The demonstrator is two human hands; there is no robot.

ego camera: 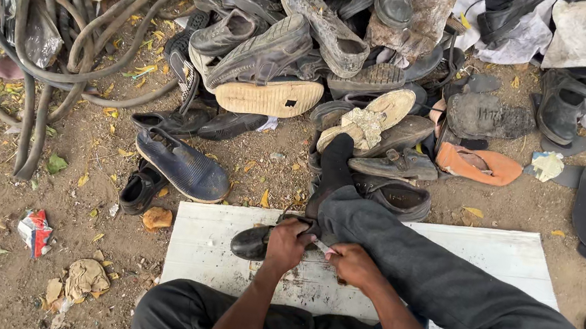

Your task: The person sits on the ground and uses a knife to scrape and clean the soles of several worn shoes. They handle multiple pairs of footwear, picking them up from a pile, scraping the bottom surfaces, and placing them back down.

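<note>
While a black shoe is pinned on the white board by the left hand, fingers closed over it | right hand is clenched on a small blade-like tool (kind unclear) at the shoe's heel | work is judged mid-way; shoe pile lies untouched beyond.

Head view: single camera worn on the person's head, facing steeply down and forward; close above the lap and white board; farther out, the dirt ground and shoe pile; no second view.
</note>
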